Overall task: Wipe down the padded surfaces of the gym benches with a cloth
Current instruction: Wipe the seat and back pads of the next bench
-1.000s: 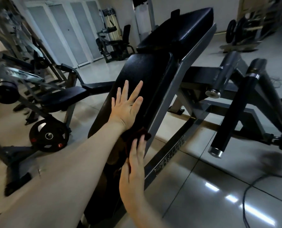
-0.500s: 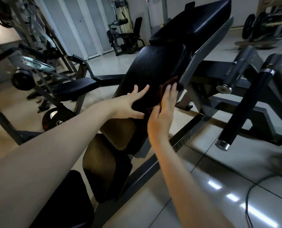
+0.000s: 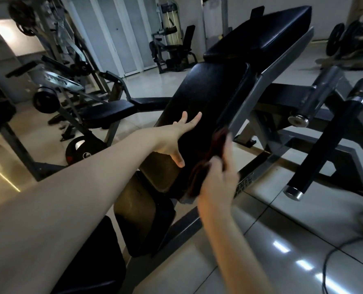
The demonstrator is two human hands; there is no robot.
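The dark red-brown cloth lies against the right edge of the black bench pad, toward the pad's 5 o'clock corner. The right hand, blurred, presses it there with fingers stretched out flat rather than curled. At the cloth's 9 o'clock the left hand rests on the pad, fingers spread apart, holding nothing.

The pad's vinyl is worn and dull. A second pad sits above it at 12 o'clock. The glossy pale tile floor mirrors ceiling lights. A weight plate leans at 9 o'clock, and padded roller bars stand at 3 o'clock.

White lettering on the grey frame rail is too blurred to read.

Since half a second ago the right hand and cloth have slid down the pad's edge, while the left hand has stayed put.
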